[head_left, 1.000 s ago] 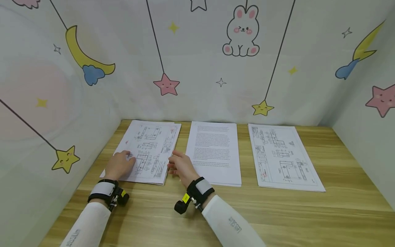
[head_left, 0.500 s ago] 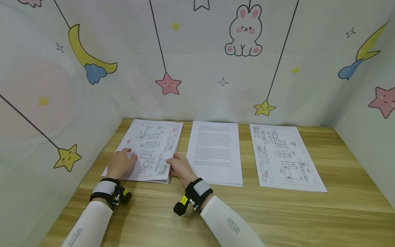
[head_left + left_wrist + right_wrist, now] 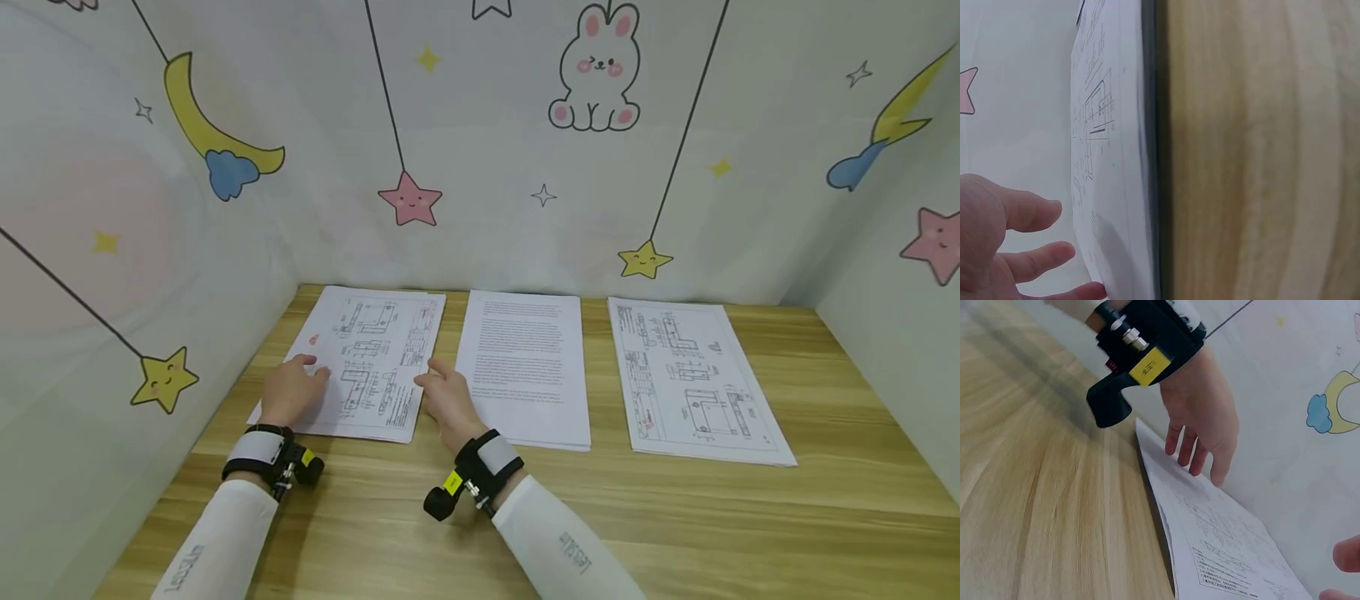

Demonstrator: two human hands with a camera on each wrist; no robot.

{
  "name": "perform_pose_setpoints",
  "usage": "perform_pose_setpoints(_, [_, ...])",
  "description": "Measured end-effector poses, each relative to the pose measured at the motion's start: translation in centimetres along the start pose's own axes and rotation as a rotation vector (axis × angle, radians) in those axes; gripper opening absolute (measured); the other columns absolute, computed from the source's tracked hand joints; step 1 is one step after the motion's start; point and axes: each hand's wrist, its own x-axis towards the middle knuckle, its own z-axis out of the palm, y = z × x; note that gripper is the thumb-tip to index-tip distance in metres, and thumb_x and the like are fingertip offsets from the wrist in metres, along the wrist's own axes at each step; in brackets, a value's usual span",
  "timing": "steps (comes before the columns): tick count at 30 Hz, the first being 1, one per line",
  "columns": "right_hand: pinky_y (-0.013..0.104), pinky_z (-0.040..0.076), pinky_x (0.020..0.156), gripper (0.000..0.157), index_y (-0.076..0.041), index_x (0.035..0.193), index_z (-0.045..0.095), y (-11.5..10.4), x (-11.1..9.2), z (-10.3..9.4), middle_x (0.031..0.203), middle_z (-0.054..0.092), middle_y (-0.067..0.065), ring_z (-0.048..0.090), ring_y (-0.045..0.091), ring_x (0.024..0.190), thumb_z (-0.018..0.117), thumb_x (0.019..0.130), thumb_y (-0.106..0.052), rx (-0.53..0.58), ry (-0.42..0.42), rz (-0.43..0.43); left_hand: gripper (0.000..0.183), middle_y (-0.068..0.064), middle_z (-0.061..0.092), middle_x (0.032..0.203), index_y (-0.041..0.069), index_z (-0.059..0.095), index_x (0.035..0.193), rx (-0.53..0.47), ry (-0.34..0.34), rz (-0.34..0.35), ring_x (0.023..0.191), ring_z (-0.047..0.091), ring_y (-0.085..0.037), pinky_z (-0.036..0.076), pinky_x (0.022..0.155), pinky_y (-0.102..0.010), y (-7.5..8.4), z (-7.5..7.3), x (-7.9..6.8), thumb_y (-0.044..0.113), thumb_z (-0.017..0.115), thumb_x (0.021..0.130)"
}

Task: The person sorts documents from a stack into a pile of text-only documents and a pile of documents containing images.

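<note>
A stack of papers (image 3: 375, 358) with a technical drawing on top lies at the left of the table. My left hand (image 3: 292, 393) is at its left side, fingers spread loosely; in the left wrist view a fingertip (image 3: 1094, 290) meets the sheet. By the stack's right edge is my right hand (image 3: 450, 404), thumb and fingers loosely bent, with nothing seen in its grasp. In the right wrist view its fingertips (image 3: 1349, 554) appear apart from the stack. Whether they touch the edge from the head view, I cannot tell.
A stack of text pages (image 3: 525, 367) lies in the middle, close to my right hand. Another stack of drawings (image 3: 697, 383) is farther right. The wooden table (image 3: 675, 533) ends at a printed cloth wall (image 3: 495, 242) behind and at both sides.
Half a second ago my right fingers were at the stack's right edge and its lower sheets stuck out at the front. Now the sheets look more even, and the right hand has moved slightly away.
</note>
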Motion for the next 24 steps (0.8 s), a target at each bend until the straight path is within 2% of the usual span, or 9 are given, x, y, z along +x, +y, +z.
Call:
perform_pose_setpoints(2, [0.033, 0.051, 0.094, 0.061, -0.007, 0.154, 0.034, -0.18, -0.01, -0.02, 0.155, 0.040, 0.023, 0.062, 0.023, 0.115, 0.052, 0.097, -0.013, 0.084, -0.018, 0.033, 0.055, -0.037, 0.048, 0.140, -0.009, 0.044, 0.142, -0.006, -0.001, -0.002, 0.128, 0.048, -0.050, 0.043, 0.103, -0.058, -0.06, -0.01, 0.03, 0.027, 0.046, 0.100])
perform_pose_setpoints(4, [0.045, 0.042, 0.112, 0.059, -0.007, 0.155, 0.032, -0.23, 0.00, -0.04, 0.156, 0.037, 0.023, 0.040, 0.034, 0.144, 0.050, 0.098, -0.012, 0.156, -0.024, 0.061, 0.055, -0.036, 0.048, 0.140, -0.009, 0.044, 0.141, -0.007, 0.000, -0.008, 0.128, 0.048, -0.050, 0.043, 0.103, -0.058, -0.12, 0.04, 0.02, 0.027, 0.045, 0.100])
perform_pose_setpoints(5, [0.048, 0.038, 0.115, 0.059, -0.008, 0.155, 0.032, -0.24, 0.00, -0.08, 0.157, 0.036, 0.023, 0.035, 0.036, 0.147, 0.049, 0.099, -0.012, 0.178, -0.023, 0.072, 0.054, -0.036, 0.049, 0.140, -0.009, 0.044, 0.141, -0.003, 0.003, -0.007, 0.128, 0.048, -0.050, 0.043, 0.103, -0.058, -0.18, 0.08, 0.04, 0.027, 0.045, 0.100])
perform_pose_setpoints(8, [0.046, 0.042, 0.112, 0.057, -0.010, 0.155, 0.033, -0.20, 0.10, -0.17, 0.157, 0.037, 0.022, 0.036, 0.035, 0.147, 0.048, 0.100, -0.012, 0.216, -0.012, 0.092, 0.054, -0.036, 0.050, 0.139, -0.009, 0.046, 0.140, 0.009, 0.015, -0.002, 0.128, 0.048, -0.050, 0.042, 0.104, -0.058, -0.26, 0.20, 0.05, 0.027, 0.046, 0.100])
perform_pose_setpoints(11, [0.040, 0.049, 0.103, 0.056, -0.010, 0.154, 0.035, -0.03, 0.20, -0.26, 0.152, 0.043, 0.022, 0.046, 0.032, 0.140, 0.048, 0.099, -0.011, 0.208, 0.011, 0.092, 0.053, -0.035, 0.051, 0.138, -0.008, 0.047, 0.140, 0.022, 0.023, 0.006, 0.128, 0.048, -0.050, 0.042, 0.104, -0.058, -0.27, 0.27, 0.10, 0.027, 0.046, 0.100])
perform_pose_setpoints(14, [0.032, 0.054, 0.087, 0.057, -0.010, 0.153, 0.038, 0.20, 0.38, -0.29, 0.142, 0.053, 0.020, 0.059, 0.025, 0.117, 0.051, 0.097, -0.010, 0.188, 0.035, 0.089, 0.053, -0.035, 0.052, 0.138, -0.008, 0.048, 0.140, 0.026, 0.026, 0.009, 0.127, 0.049, -0.050, 0.042, 0.103, -0.058, -0.20, 0.24, 0.10, 0.027, 0.046, 0.100])
perform_pose_setpoints(17, [0.027, 0.052, 0.070, 0.060, -0.008, 0.152, 0.038, 0.37, 0.57, -0.29, 0.132, 0.058, 0.017, 0.060, 0.017, 0.090, 0.055, 0.095, -0.011, 0.143, 0.032, 0.086, 0.053, -0.035, 0.052, 0.138, -0.008, 0.048, 0.139, 0.023, 0.028, 0.015, 0.126, 0.050, -0.050, 0.043, 0.103, -0.058, -0.17, 0.18, 0.02, 0.027, 0.046, 0.100])
perform_pose_setpoints(19, [0.025, 0.049, 0.063, 0.062, -0.005, 0.152, 0.038, 0.40, 0.68, -0.22, 0.128, 0.060, 0.015, 0.057, 0.014, 0.081, 0.058, 0.094, -0.012, 0.095, 0.018, 0.081, 0.053, -0.035, 0.052, 0.137, -0.009, 0.048, 0.139, 0.024, 0.029, 0.025, 0.125, 0.050, -0.050, 0.043, 0.102, -0.058, -0.17, 0.15, -0.06, 0.026, 0.045, 0.099])
perform_pose_setpoints(24, [0.026, 0.051, 0.066, 0.052, -0.004, 0.144, 0.049, 0.32, 0.79, 0.14, 0.117, 0.066, 0.011, 0.058, 0.013, 0.080, 0.059, 0.094, -0.015, -0.006, -0.054, 0.066, 0.052, -0.035, 0.053, 0.136, -0.009, 0.049, 0.138, 0.026, 0.038, 0.033, 0.123, 0.051, -0.049, 0.044, 0.100, -0.057, -0.15, 0.14, -0.21, 0.026, 0.045, 0.099])
